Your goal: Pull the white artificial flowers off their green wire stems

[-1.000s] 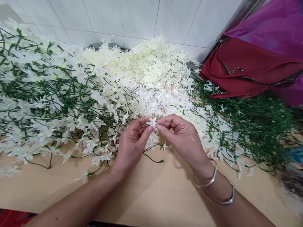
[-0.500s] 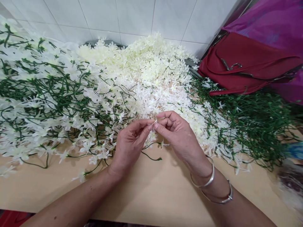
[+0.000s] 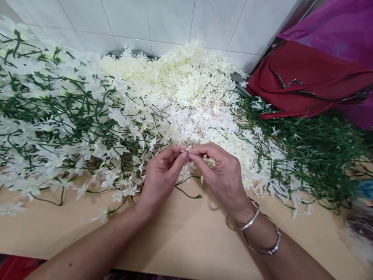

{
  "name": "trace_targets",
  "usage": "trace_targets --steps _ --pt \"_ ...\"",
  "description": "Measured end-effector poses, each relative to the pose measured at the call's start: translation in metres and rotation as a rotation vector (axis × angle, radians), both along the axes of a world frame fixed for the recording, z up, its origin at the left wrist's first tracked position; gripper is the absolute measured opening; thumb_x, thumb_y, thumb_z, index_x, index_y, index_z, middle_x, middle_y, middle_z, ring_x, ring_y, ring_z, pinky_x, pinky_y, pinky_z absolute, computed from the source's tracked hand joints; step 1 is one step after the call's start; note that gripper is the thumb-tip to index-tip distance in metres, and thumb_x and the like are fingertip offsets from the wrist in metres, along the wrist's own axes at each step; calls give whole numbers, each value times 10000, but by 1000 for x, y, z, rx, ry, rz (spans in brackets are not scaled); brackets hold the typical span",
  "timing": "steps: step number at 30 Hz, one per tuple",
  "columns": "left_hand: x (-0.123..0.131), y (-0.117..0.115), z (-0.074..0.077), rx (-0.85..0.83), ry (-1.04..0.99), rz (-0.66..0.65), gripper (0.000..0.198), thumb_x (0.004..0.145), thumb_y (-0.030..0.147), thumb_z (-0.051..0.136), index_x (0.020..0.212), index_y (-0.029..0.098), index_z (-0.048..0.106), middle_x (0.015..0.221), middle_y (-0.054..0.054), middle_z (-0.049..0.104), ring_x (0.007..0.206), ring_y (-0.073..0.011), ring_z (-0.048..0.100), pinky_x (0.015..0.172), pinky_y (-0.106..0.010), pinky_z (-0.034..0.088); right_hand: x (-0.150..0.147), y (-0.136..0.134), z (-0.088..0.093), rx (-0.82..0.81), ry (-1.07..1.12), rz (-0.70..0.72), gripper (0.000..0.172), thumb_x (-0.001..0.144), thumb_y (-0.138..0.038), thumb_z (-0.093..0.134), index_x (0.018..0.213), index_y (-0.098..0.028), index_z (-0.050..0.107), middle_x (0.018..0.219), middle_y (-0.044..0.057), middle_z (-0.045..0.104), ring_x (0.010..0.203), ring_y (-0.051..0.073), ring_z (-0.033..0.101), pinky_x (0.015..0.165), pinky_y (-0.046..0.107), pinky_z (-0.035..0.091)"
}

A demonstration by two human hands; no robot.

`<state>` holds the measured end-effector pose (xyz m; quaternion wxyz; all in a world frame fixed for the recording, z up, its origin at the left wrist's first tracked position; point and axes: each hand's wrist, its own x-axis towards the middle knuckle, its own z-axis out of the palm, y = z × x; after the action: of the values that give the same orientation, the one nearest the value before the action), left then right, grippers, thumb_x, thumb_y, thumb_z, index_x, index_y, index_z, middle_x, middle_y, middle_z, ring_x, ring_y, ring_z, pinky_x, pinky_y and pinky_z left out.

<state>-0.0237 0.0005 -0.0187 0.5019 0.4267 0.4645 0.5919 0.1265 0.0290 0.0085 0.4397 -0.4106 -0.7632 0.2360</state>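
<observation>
Thumb and forefinger of my left hand (image 3: 163,173) are pinched together on a small white artificial flower piece (image 3: 189,149). My right hand (image 3: 223,171) pinches the same piece from the other side, so the fingertips of both hands nearly meet. Most of the piece is hidden by the fingers. Just below the hands, a single green stem (image 3: 189,193) lies on the table. Behind the fingertips spreads a heap of loose white blossoms and thin white stamens (image 3: 201,120). Two silver bangles circle my right wrist.
White flowers on green stems (image 3: 75,116) are piled at the left. Cream blossoms (image 3: 180,74) lie against the tiled wall (image 3: 171,19). Green stems (image 3: 326,151) are heaped at the right, below a red bag (image 3: 303,77) and a purple bag (image 3: 344,35). The wooden table (image 3: 180,237) runs along the front.
My right hand's fingers have closed in, with the forefinger coming down onto the small white piece. The left hand keeps its pinch. The whole view has shifted slightly.
</observation>
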Motion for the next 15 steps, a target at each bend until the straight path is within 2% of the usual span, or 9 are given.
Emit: trace_targets --steps 4,8,11,15 --pt "0 -3 -6 32 177 0 194 958 317 732 1117 212 763 1020 -39 792 934 -165 736 889 -265 586 2 1 -1 57 -57 7 153 978 -136 616 887 -223 702 910 36 738 894 201 691 843 385 537" --pt "-1 -3 -10 57 228 -3 199 988 334 690 1137 220 756 986 -40 781 895 -175 734 883 -304 600 3 4 -1 -115 86 -28 96 910 -138 693 893 -233 687 862 2 728 834 180 685 792 340 535" --pt "0 -4 -9 117 342 20 176 996 310 678 1135 235 755 978 -32 777 896 -173 723 849 -293 589 3 6 -3 -223 192 -79 221 837 -142 757 991 -240 633 806 -37 710 773 164 681 773 324 526" --pt "-1 -6 -8 191 512 50 157 1015 266 648 1133 261 752 1026 -10 787 903 -150 714 841 -271 561 0 4 -9 -180 156 -114 274 844 -141 737 1043 -258 589 846 -40 705 813 163 690 812 331 521"
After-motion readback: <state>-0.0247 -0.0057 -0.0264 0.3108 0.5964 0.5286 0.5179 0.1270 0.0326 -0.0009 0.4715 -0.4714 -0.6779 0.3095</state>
